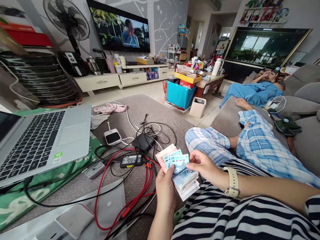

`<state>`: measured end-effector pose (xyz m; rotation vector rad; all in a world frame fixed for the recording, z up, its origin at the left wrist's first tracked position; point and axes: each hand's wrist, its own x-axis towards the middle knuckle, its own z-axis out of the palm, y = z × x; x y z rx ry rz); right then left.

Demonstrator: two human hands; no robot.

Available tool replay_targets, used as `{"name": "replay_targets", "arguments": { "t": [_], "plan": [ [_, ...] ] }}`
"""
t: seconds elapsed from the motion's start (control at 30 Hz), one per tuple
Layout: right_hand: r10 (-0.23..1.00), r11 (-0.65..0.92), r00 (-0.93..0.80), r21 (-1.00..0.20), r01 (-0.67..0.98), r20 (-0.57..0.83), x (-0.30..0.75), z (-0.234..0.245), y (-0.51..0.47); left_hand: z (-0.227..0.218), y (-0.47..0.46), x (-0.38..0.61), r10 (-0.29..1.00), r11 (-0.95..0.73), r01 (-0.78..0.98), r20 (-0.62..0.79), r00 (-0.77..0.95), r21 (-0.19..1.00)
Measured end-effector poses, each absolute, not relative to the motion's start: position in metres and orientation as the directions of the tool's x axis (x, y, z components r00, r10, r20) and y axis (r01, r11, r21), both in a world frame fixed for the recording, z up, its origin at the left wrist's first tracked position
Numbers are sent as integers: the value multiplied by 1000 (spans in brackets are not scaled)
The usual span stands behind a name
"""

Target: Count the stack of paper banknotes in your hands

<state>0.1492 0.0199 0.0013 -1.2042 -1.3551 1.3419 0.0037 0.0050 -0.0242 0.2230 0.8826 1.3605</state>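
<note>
A stack of banknotes (pixel 180 166) is held between my two hands above my lap. My left hand (pixel 165 183) grips it from the left, with the thumb lying across the front. Blue notes marked 10 are uppermost, pinkish notes (pixel 165 154) fan out behind them at the upper left, and a pale slip (pixel 188 190) sticks out below. My right hand (pixel 203 166), with a cream watch on the wrist, pinches the right edge of the blue notes between thumb and fingers. Some fingers of my left hand are hidden behind the stack.
Tangled black, white and red cables (pixel 147 180), a power adapter (pixel 131 160) and a small white device (pixel 112 137) cover the sofa to the left. An open laptop (pixel 75 133) stands beyond them. Another person under a blue cover (pixel 252 93) lies at the right.
</note>
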Motion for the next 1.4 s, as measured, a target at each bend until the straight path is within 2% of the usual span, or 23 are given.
{"name": "replay_targets", "arguments": {
  "t": [0.33, 0.93, 1.4],
  "plan": [
    [972, -174, -153, -984, 37, -178, 143, 9, 18, -26, 5, 4, 921, 226, -728, -385, -55, 647],
    [982, -85, -157, -991, 105, -101, 143, 9, 19, -17, 5, 4, 888, 207, -717, -436, -148, 666],
    [976, -70, -201, -994, 89, -87, 142, 13, 18, -15, 5, 3, 897, 223, -714, -426, -116, 664]
  ]
}}
